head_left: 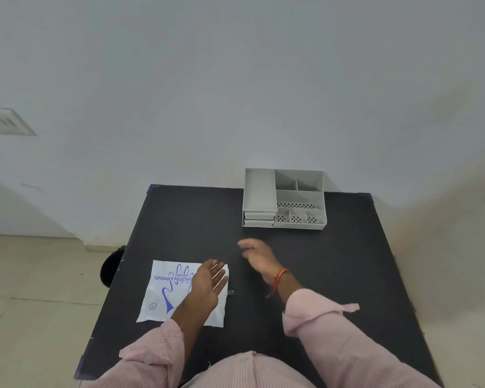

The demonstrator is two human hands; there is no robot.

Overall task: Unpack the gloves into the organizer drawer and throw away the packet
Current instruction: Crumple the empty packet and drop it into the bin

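The glove packet [174,292] is lying flat on the black worktop [333,275], near the front left part. It is a thin white bag, almost square, and a bit crinkly at the edges. A big blue picture of a hand is showing on it, with blue words across the top and a small letter L in a circle near its bottom left corner.

The left hand [207,284] is lying over the right part of the packet. Its fingers are spread out flat and pointing toward the packet's top right corner. The grip is wide open and is not holding anything. It is hard to tell if the palm is pressing on the bag or just floating over it.

The right hand [259,257] is hanging above the bare worktop, just to the right of the packet and apart from it. It is looking blurry. Its fingers are curling loosely and it is holding nothing.

The grey organizer [284,198] is sitting at the back of the worktop, well apart from the packet. Its little drawers [258,216] are on its left side.
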